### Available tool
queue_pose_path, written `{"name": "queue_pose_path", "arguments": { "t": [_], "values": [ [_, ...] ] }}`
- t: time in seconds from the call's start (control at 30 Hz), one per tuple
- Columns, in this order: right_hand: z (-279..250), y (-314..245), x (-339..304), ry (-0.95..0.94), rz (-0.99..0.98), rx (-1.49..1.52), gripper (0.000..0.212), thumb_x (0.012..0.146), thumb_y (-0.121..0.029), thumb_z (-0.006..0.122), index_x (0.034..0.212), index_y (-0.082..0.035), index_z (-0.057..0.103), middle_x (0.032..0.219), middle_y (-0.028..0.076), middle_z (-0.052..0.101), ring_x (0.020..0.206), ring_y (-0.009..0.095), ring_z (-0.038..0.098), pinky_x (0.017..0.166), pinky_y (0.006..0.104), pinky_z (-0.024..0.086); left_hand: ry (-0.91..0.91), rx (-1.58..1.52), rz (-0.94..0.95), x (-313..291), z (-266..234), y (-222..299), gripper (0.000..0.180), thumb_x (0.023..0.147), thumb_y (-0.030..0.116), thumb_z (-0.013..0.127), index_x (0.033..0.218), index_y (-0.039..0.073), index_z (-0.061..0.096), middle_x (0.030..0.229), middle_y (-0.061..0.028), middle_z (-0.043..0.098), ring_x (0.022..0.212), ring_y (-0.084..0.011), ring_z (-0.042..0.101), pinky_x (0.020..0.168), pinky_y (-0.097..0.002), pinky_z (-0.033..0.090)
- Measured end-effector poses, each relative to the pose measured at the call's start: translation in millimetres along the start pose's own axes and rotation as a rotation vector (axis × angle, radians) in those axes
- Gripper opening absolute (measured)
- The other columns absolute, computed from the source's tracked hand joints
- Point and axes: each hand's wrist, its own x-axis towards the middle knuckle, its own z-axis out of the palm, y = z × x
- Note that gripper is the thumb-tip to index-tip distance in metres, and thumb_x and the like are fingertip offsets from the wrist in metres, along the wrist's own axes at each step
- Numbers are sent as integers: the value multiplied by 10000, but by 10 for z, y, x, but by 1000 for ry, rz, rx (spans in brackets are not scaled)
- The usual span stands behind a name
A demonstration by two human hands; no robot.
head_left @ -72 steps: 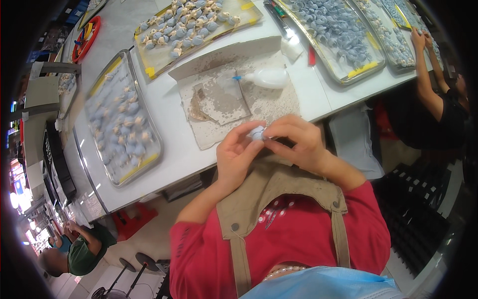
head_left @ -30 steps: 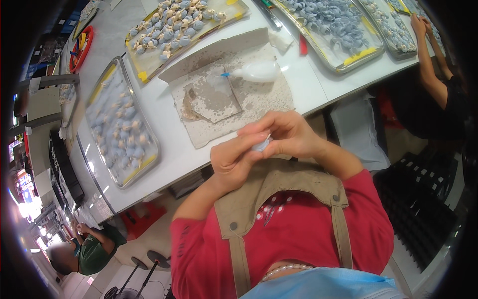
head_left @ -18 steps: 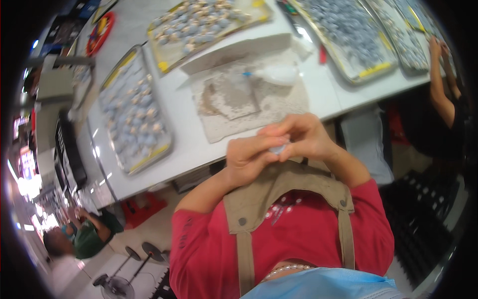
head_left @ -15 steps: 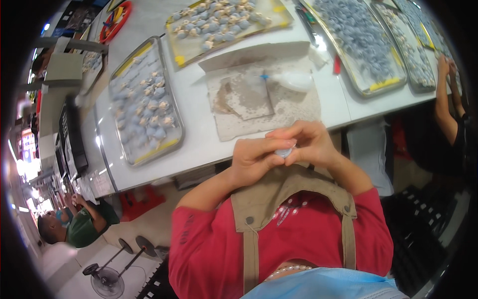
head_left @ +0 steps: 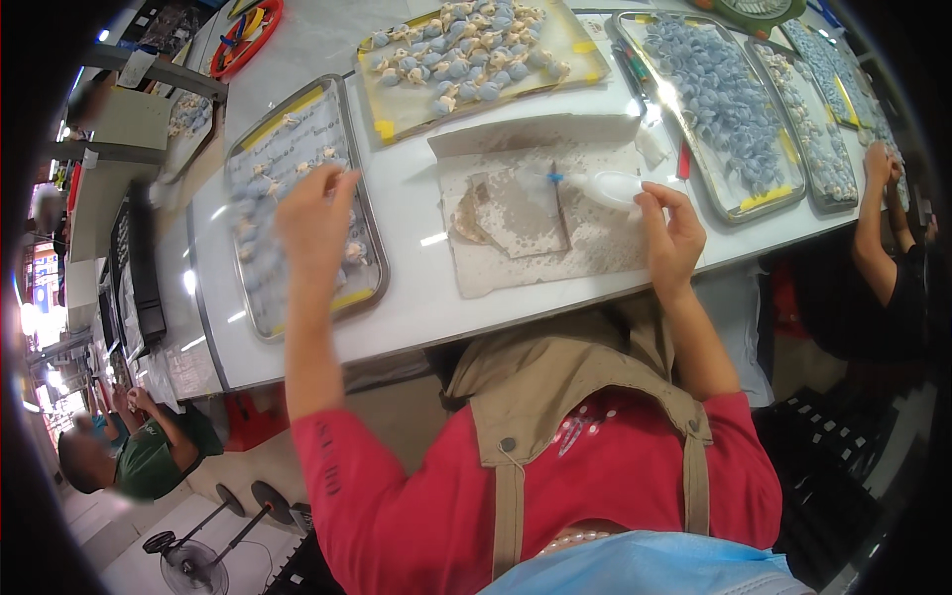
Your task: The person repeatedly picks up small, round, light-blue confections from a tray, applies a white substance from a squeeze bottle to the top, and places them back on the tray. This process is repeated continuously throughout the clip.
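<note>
- Watching the head feed here. Closest to the camera it's just the red top and tan apron straps, with both forearms going out over the white table (head_left: pixel 416 297).
- Big change from half a second ago: both hands were pinched together at the chest around one tiny pale-blue piece, and now they've split wide apart. So my read is that piece is finished and getting put down.
- I'll use the stained paper sheet (head_left: pixel 585 248) in the middle of the table as the landmark.
- Right hand (head_left: pixel 672 233) sits at the right edge of that sheet, fingers loosely curled and resting against a clear squeeze bottle (head_left: pixel 607 186) with a blue nozzle lying on its side on the sheet. Looks more like touching than a proper grab; can't tell if it's closed around it.
- Left hand (head_left: pixel 312 213) is out left of the sheet, over the metal tray (head_left: pixel 367 288) of small blue-and-cream pieces (head_left: pixel 260 188). Fingers are bunched and blurred with motion, so I honestly can't tell if the piece is still pinched in there or already dropped among the others.
- Beyond the sheet there's a yellow-taped tray (head_left: pixel 585 69) with more of the same pieces.
- Right of the sheet and further back, another metal tray (head_left: pixel 764 198) heaped with blue ones, and a co-worker's arm (head_left: pixel 873 238) reaching in at the far right.
</note>
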Motion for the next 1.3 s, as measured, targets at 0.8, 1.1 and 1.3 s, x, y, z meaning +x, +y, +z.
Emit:
{"name": "queue_pose_path", "arguments": {
  "t": [0.8,1.1,1.3],
  "values": [
    [-54,-224,-13,-272,62,-122,268,753,-128,694,960,-19,563,830,74,602,714,153,568,625,256,453,-503,-1728,-559,-1065,449,1010,390,847,43,571,1217,9,454,1023,-58,564,814,-121,557,674,-209,444],
    [-399,-546,-292,-240,90,113,263,750,-86,706,936,-3,539,774,46,596,673,69,550,574,207,443,-598,-1628,-592,-1409,605,1411,424,835,5,579,1238,-16,449,1129,-110,553,860,-157,597,688,-210,476],
    [-476,-677,-358,-292,-125,-37,295,698,-128,764,876,-7,562,728,57,591,597,92,559,528,217,435,-588,-1526,-563,-1451,594,1400,398,828,15,592,1210,-18,485,956,-77,599,771,-112,578,656,-212,467]
  ]
}}
